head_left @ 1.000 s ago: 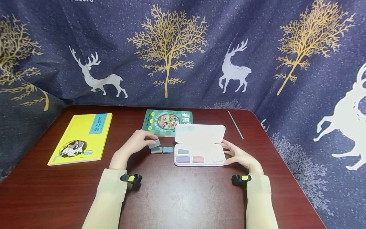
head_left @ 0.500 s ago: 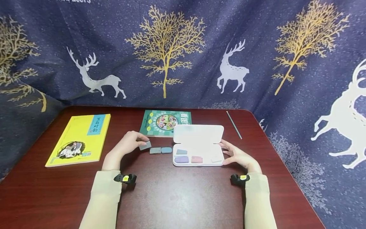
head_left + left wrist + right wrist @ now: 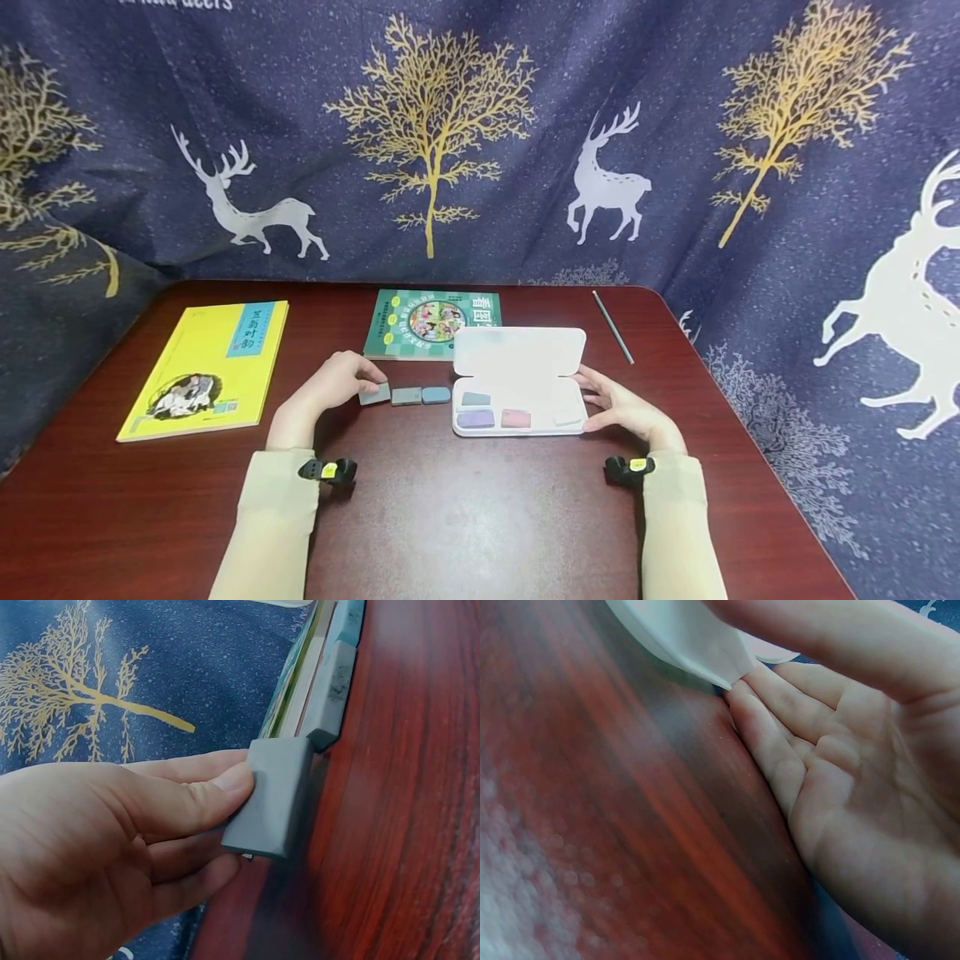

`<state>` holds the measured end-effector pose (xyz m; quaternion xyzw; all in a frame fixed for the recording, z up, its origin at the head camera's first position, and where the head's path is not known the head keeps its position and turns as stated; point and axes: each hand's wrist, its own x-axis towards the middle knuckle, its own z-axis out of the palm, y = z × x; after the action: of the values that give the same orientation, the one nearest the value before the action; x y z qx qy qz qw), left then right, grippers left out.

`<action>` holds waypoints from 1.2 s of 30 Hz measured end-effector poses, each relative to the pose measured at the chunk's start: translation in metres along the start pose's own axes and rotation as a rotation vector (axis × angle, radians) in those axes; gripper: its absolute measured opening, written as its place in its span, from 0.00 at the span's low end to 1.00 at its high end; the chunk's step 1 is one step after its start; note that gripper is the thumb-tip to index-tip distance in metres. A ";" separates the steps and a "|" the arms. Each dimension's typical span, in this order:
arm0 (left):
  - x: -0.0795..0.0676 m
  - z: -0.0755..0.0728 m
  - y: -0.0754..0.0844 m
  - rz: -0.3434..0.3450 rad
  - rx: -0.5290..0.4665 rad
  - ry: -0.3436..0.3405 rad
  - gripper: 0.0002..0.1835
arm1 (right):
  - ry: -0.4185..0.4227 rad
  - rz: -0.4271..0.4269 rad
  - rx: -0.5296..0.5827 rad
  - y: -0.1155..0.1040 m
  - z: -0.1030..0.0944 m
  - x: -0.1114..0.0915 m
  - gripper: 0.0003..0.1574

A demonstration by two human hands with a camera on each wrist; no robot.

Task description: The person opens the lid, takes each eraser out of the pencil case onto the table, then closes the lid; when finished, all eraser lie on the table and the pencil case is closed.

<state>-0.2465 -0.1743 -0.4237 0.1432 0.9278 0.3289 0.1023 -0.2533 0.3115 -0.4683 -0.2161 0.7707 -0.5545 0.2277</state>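
My left hand (image 3: pixel 330 390) pinches a grey eraser (image 3: pixel 271 796) between thumb and fingers, low at the left end of a row on the table. Beside it lie another grey eraser (image 3: pixel 407 397) with dark marks and a blue eraser (image 3: pixel 436 396). To their right sits a white pencil case (image 3: pixel 551 393), its lid (image 3: pixel 520 351) raised. Inside are a dark teal piece (image 3: pixel 476 399), a purple eraser (image 3: pixel 476 418), a pink eraser (image 3: pixel 516 418) and a whitish one (image 3: pixel 567 417). My right hand (image 3: pixel 630 412) grips the case's right end, thumb at the front corner, fingers behind.
A yellow book (image 3: pixel 217 354) lies at the left of the dark red table (image 3: pixel 465 517). Behind the erasers is a green book (image 3: pixel 386 325), partly covered by the case lid. A thin pencil-like stick (image 3: pixel 613 327) lies at the back right.
My left hand has moved left with the grey eraser, away from above the other grey one, then lowered it at the row's left end. My right hand stays on the pencil case.
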 end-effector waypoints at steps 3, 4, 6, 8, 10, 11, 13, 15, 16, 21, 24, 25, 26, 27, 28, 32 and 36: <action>0.000 0.001 0.000 0.003 0.000 -0.016 0.10 | 0.001 0.001 -0.004 0.001 0.000 0.000 0.64; 0.001 0.002 0.000 0.006 0.000 -0.021 0.10 | 0.000 0.003 -0.002 0.001 0.000 0.000 0.64; 0.001 0.003 0.000 0.008 0.002 -0.026 0.10 | -0.002 0.008 0.001 0.001 0.000 0.000 0.65; 0.002 0.004 0.001 0.007 0.009 -0.028 0.09 | -0.002 0.015 0.005 0.000 -0.001 0.000 0.65; 0.002 0.004 0.002 0.001 0.017 -0.025 0.09 | 0.001 0.019 0.003 0.000 -0.001 0.000 0.65; 0.002 0.004 0.002 -0.003 0.023 -0.021 0.09 | 0.002 0.020 0.001 -0.001 -0.001 0.001 0.65; 0.002 0.005 0.003 -0.010 0.032 -0.017 0.09 | 0.004 0.025 0.000 -0.002 -0.001 0.001 0.65; 0.002 0.006 0.004 -0.024 0.033 -0.014 0.09 | 0.004 0.026 -0.001 -0.002 -0.001 0.002 0.66; 0.002 0.006 0.004 -0.029 0.033 -0.013 0.09 | 0.003 0.026 0.000 -0.002 0.000 0.002 0.66; 0.001 0.006 0.005 -0.043 0.046 -0.019 0.09 | 0.003 0.030 0.003 -0.003 0.000 0.002 0.66; 0.001 0.006 0.005 -0.042 0.052 -0.025 0.09 | 0.010 0.039 -0.002 -0.002 -0.001 0.002 0.66; 0.001 0.006 0.005 -0.051 0.047 -0.025 0.09 | 0.012 0.043 -0.004 -0.002 -0.001 0.001 0.66; 0.001 0.006 0.005 -0.052 0.046 -0.028 0.09 | 0.013 0.045 -0.006 -0.002 -0.001 0.001 0.66; 0.001 0.006 0.005 -0.054 0.046 -0.028 0.09 | 0.013 0.046 -0.007 -0.002 -0.001 0.001 0.66; 0.001 0.007 0.005 -0.053 0.047 -0.028 0.09 | 0.013 0.046 -0.007 -0.002 -0.001 0.001 0.66; 0.002 0.008 0.005 -0.052 0.049 -0.031 0.08 | 0.012 0.041 -0.011 -0.001 -0.001 0.000 0.65; 0.003 0.010 0.004 -0.047 0.056 -0.038 0.08 | 0.016 0.037 -0.017 -0.001 0.000 -0.001 0.65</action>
<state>-0.2459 -0.1642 -0.4288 0.1305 0.9376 0.2975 0.1236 -0.2527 0.3118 -0.4671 -0.1994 0.7810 -0.5453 0.2302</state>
